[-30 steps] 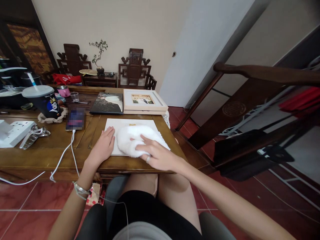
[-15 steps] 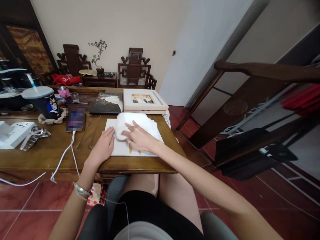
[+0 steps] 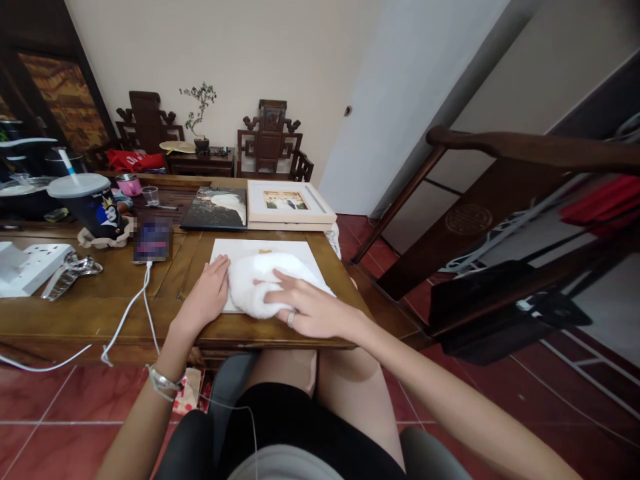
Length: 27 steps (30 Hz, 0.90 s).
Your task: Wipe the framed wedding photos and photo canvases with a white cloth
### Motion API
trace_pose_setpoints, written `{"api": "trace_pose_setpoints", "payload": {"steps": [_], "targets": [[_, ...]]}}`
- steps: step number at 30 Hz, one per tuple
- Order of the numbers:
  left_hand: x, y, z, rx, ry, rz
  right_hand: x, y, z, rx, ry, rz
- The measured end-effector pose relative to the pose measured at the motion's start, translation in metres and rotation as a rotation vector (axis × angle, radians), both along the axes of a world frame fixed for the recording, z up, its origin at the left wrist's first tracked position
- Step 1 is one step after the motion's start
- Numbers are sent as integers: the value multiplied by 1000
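Note:
A flat white board or frame (image 3: 235,250) lies on the near edge of the wooden table (image 3: 90,300). My right hand (image 3: 305,308) presses a bunched white cloth (image 3: 260,283) onto its near half, fingers spread flat over the cloth. Flat and open, my left hand (image 3: 206,293) rests on the left edge of the white board and holds it down. A small gold mark (image 3: 265,251) shows on the board beyond the cloth.
Behind the board lie a dark photo print (image 3: 216,207) and a cream picture frame (image 3: 286,201). To the left are a phone (image 3: 152,241) with white cable (image 3: 127,310), a lidded cup (image 3: 90,203), a power strip (image 3: 35,260). A dark wooden bench (image 3: 505,220) stands right.
My right hand slid the cloth from the near part of the board to its far part, then back toward me. My left hand stayed in place.

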State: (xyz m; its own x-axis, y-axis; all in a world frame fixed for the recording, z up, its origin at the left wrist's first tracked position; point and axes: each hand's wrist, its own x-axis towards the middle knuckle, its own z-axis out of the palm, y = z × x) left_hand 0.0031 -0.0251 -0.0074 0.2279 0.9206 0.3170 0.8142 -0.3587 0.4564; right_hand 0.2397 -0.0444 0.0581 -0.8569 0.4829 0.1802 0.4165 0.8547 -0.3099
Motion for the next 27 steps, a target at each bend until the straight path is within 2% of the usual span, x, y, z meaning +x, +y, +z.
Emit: {"api": "trace_pose_setpoints", "payload": {"steps": [6, 8, 11, 13, 16, 19, 22, 24, 27], "targets": [[0, -1, 0, -8, -10, 3, -18, 60, -16, 88, -4, -198], [1, -2, 2, 11, -22, 14, -34, 69, -16, 91, -4, -292], [3, -5, 7, 134, -76, 49, -60, 66, -16, 122, -58, -397], [3, -7, 12, 237, -133, 100, -73, 57, -17, 163, -102, -374], [2, -9, 17, 312, -236, 200, -77, 40, -21, 196, -99, -193], [1, -10, 19, 306, -349, 255, -64, 21, -19, 166, -62, 4], [3, -9, 16, 244, -388, 260, -41, 3, -6, 82, -45, 116], [5, -8, 12, 186, -340, 216, -26, -4, 6, 16, -68, 118], [7, -5, 5, 97, -213, 114, -9, 2, 16, -77, -100, -25]]}}
